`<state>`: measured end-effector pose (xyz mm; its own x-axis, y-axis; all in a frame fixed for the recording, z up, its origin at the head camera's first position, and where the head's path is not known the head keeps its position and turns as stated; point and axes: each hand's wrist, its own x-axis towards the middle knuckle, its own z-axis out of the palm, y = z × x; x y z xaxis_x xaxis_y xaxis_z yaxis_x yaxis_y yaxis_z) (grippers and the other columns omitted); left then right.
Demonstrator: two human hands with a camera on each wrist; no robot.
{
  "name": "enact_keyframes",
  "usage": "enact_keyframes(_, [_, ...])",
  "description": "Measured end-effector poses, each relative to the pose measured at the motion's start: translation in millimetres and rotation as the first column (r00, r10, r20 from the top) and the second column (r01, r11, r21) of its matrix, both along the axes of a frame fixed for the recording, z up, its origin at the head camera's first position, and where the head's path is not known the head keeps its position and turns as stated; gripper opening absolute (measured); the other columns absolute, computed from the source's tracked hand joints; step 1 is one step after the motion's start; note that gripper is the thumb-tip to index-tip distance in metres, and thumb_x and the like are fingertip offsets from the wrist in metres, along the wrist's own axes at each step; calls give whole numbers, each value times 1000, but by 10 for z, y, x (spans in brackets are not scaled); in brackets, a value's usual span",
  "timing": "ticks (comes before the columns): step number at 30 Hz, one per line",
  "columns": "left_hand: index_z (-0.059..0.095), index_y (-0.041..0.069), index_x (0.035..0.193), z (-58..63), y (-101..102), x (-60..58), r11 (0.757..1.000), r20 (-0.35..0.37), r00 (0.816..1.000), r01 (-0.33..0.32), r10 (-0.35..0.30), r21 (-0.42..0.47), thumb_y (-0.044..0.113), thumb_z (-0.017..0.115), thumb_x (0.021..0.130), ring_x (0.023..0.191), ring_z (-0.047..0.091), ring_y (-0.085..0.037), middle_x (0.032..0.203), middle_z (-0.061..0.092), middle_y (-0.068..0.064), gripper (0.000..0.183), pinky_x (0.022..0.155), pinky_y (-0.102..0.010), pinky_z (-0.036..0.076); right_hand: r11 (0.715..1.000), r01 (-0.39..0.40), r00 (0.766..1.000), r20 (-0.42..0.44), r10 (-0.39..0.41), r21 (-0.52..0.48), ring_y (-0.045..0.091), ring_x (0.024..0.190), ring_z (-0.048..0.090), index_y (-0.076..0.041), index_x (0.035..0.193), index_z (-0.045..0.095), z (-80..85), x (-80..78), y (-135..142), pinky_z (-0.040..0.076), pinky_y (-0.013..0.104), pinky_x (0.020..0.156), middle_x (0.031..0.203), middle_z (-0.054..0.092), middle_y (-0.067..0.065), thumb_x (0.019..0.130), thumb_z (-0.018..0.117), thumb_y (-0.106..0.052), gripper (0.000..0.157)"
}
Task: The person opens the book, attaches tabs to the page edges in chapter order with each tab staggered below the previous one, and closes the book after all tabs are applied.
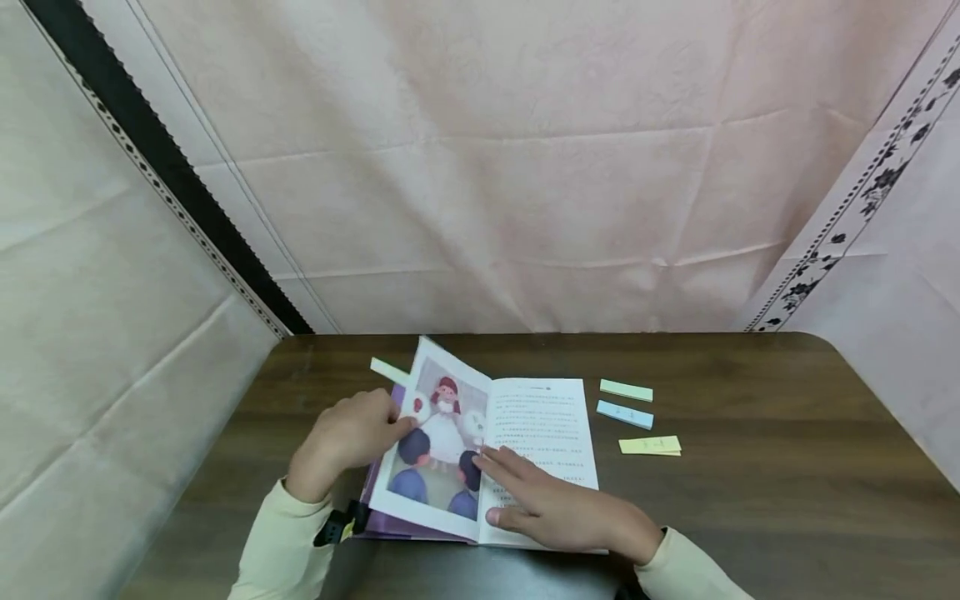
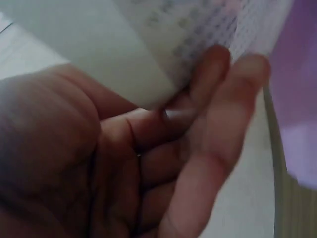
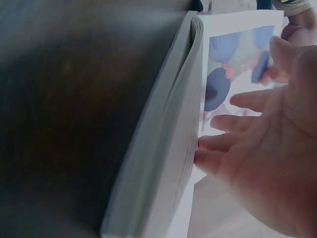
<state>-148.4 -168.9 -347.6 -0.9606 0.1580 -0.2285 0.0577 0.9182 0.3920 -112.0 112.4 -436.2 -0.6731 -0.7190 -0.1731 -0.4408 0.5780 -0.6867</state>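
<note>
An open picture book (image 1: 540,408) lies on the table, an illustration on its left page (image 1: 442,417) and printed text on the right. My left hand (image 1: 348,437) pinches the outer edge of that left page, which is lifted off the purple cover (image 1: 408,527). In the left wrist view, curled fingers (image 2: 218,114) lie behind the paper. Across the lower right page, near the fold, rests my right hand (image 1: 555,504) with its fingers extended. The right wrist view shows these fingers (image 3: 245,124) spread over the pages. A pale green strip (image 1: 390,371) sticks out past the book's upper left edge.
Right of the book, a green strip (image 1: 626,390), a blue strip (image 1: 625,414) and yellow-green strips (image 1: 649,446) lie on the brown wooden table (image 1: 757,500). Pale cloth (image 1: 525,192) hangs behind the table and at both sides.
</note>
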Motion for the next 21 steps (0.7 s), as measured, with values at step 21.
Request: enact_keyframes(21, [66, 1, 131, -291, 426, 158, 891, -186, 960, 109, -210, -442, 27, 96, 76, 115, 62, -39, 123, 66, -22, 68, 96, -56, 56, 979, -125, 940, -295, 169, 162, 32, 158, 28, -15, 163, 42, -52, -101, -49, 27, 49, 126, 171, 35, 3, 111, 47, -16, 52])
